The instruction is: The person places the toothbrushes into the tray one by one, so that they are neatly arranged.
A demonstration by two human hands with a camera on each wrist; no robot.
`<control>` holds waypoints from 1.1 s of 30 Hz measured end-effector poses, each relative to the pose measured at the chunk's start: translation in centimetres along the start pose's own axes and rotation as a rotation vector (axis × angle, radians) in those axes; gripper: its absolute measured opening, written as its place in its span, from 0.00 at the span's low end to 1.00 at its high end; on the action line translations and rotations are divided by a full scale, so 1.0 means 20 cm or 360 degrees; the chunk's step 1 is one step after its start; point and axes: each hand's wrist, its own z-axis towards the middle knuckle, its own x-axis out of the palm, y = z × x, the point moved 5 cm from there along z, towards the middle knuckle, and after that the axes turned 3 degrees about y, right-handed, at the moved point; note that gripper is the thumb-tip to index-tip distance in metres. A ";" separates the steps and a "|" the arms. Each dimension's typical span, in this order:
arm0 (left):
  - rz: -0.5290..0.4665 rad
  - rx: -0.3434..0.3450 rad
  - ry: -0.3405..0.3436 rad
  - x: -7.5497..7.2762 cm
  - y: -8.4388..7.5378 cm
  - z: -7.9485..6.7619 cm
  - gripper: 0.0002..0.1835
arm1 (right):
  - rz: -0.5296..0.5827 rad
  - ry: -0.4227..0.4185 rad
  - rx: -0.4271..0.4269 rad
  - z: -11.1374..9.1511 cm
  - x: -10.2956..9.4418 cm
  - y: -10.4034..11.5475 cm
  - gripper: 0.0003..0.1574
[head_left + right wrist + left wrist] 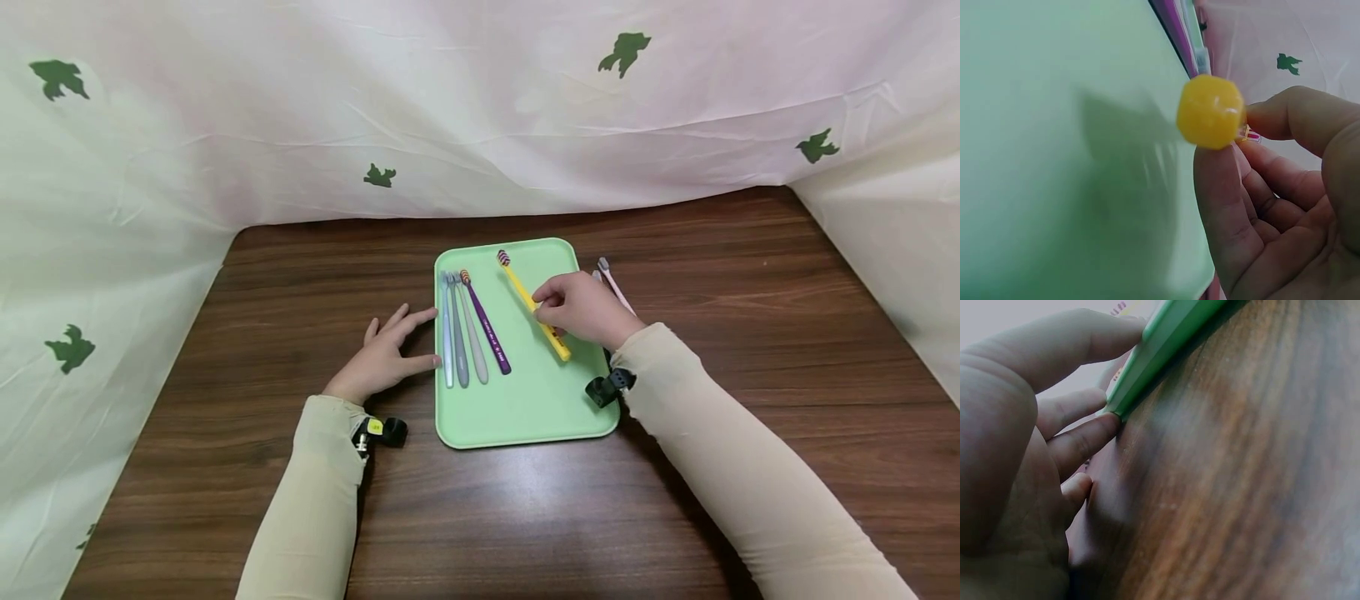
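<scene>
My right hand (583, 308) pinches a yellow toothbrush (517, 285) by its handle over a light green tray (525, 412). The brush's striped head points to the far side, and in the right wrist view its yellow handle end (1210, 112) faces the camera. At the tray's left edge, my left hand (382, 357) touches the rim with its fingertips and thumb, fingers spread. Along the left side of the tray lie a light blue toothbrush (447, 342), a grey-blue toothbrush (459, 342), a pale grey toothbrush (474, 342) and a purple toothbrush (489, 333).
Right of the tray, a pale pink toothbrush (617, 286) lies on the dark wooden table (510, 525), partly hidden by my right hand, with another brush head (597, 275) beside it. A white curtain (450, 100) with green patches surrounds the table.
</scene>
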 end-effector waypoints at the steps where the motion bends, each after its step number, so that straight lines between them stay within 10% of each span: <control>1: 0.0000 -0.0002 0.0000 0.00 0.00 0.00 0.40 | -0.0004 0.0004 0.0001 0.01 0.01 0.01 0.17; 33: -0.0013 -0.0010 -0.0002 0.00 0.01 0.00 0.40 | -0.0128 0.0085 0.0035 0.13 0.16 0.07 0.17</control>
